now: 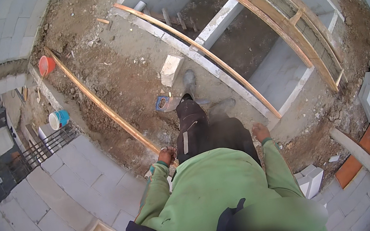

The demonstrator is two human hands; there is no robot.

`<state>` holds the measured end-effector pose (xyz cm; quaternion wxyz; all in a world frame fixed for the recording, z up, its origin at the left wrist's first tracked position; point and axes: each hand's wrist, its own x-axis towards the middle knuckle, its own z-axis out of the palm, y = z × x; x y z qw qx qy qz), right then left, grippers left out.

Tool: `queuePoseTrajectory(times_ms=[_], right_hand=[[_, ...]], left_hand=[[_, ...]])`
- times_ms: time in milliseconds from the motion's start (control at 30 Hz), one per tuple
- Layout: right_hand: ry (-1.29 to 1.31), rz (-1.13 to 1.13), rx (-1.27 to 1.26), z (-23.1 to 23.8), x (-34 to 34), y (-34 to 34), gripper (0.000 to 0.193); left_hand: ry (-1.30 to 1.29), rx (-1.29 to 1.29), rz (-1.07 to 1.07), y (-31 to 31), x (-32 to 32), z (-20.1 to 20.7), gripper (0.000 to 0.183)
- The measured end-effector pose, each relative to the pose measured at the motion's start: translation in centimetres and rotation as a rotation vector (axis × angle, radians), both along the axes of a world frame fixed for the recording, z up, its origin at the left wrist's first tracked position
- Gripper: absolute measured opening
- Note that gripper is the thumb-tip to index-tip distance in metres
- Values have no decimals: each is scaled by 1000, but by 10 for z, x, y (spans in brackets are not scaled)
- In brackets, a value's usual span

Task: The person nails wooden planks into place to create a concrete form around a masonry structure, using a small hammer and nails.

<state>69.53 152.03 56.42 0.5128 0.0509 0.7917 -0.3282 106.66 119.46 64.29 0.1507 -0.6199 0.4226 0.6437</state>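
Right hand point(260, 132) near the thigh, fingers curled in, palm hidden: no telling whether it held anything! Left hand point(167, 156) looked closed around the near end of a long timber point(103, 106), which slanted across the ground to its far left. Good handling, I judged, called for a full grip and a level carry, swinging that far end slowly. Feet mattered too: a handsaw point(173, 103) lay flat just beside the boot point(189, 81)! Beyond it sat a pale block point(171, 70), short of the pit's near edge point(212, 68); farthest, an orange bucket point(46, 65) by the timber's tip.
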Motion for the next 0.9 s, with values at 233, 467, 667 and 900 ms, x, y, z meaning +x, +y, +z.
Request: queuePoseTrajectory(times_ms=[233, 467, 667, 900], right_hand=[[89, 133, -9, -11, -6, -3, 41], [94, 70, -59, -26, -5, 1, 37], [19, 50, -42, -30, -5, -2, 35], [105, 141, -9, -40, -25, -4, 35]], left_hand=[[-66, -17, 16, 3, 3, 1, 16], [6, -44, 87, 16, 3, 11, 19], [-63, -163, -83, 29, 19, 6, 40], [19, -556, -983, 44, 68, -34, 34]])
